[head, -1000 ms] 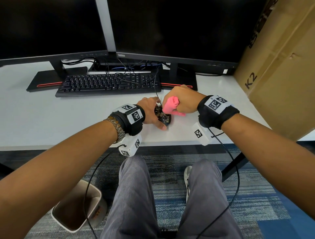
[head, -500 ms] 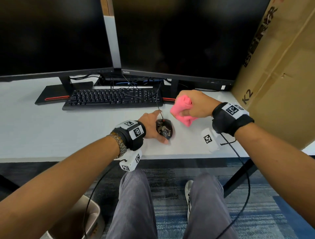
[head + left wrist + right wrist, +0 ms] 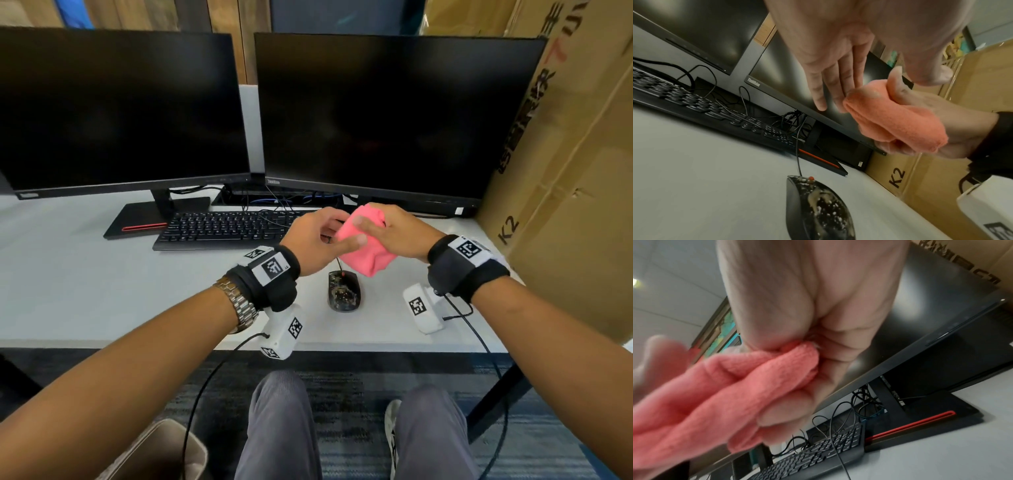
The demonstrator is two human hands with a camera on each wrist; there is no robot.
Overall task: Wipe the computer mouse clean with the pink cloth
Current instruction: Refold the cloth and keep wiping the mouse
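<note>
Right hand (image 3: 400, 233) grips pink cloth (image 3: 366, 253) — its wrist view misses the mouse (image 3: 818, 207).

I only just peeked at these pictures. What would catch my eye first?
The bright pink cloth stands out, bunched in the right hand above the white desk, while the left hand touches it. Just beneath them on the desk sits a black computer mouse splattered with gunk.

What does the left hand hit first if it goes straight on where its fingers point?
The pink cloth gripped by the right hand; the left hand seems to touch it now with its fingertips.
</note>
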